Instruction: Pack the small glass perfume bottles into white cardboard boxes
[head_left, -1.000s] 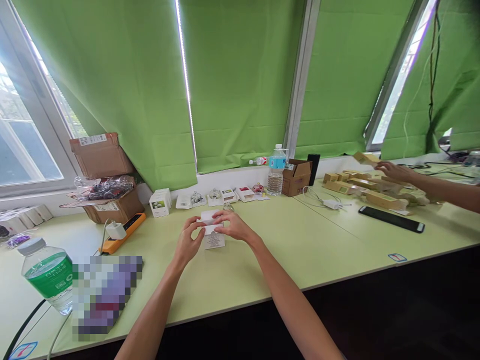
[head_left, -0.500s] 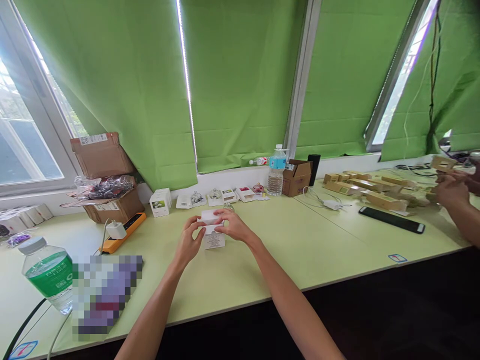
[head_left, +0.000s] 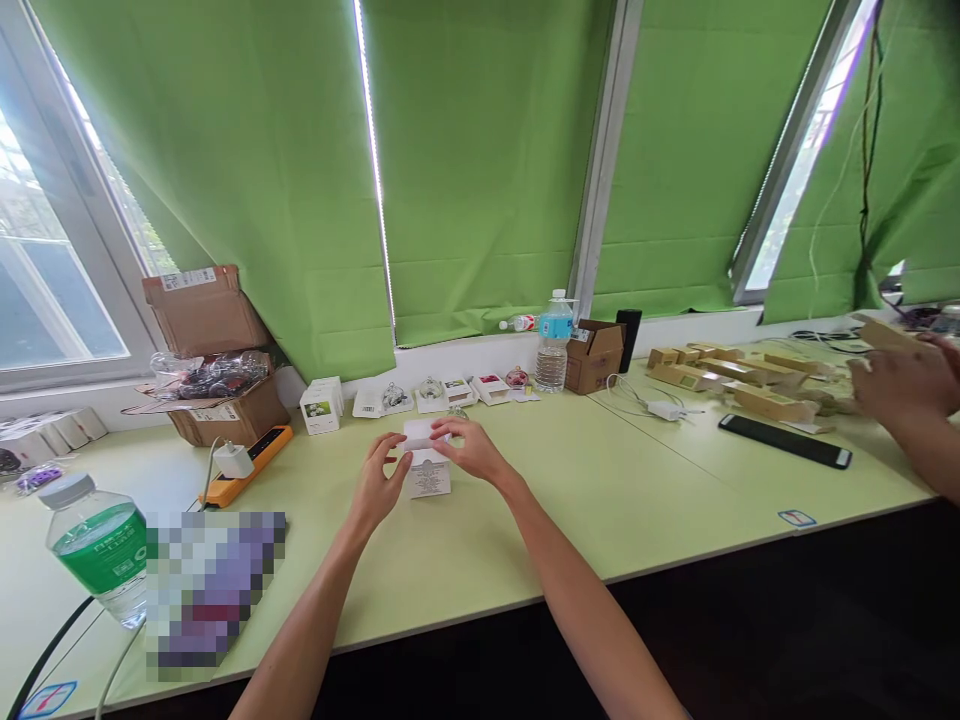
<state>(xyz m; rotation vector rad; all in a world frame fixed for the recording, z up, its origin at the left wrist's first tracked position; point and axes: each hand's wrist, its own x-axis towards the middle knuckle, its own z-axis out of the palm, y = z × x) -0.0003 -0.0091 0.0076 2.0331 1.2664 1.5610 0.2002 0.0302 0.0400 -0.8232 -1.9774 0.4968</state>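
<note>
A small white box with fine dark print on its front stands on the table before me, its top flap raised. My left hand grips its left side, thumb and fingertips closed at the flap's edge. From the right, my right hand pinches the flap and the upper edge, fingers bent over it. The inside of the box is hidden from me. Just behind my right fingertips, a small clear round item is partly covered.
White cartons and glass-like ornaments line the wall. A water bottle and brown box stand behind. Left are a green-labelled bottle and orange power strip. A phone lies near a co-worker's hands.
My hands stay nearly in place on the white box; the fingers shift slightly and more of the raised flap shows. At right, the co-worker's hands have moved left with a cardboard piece.
</note>
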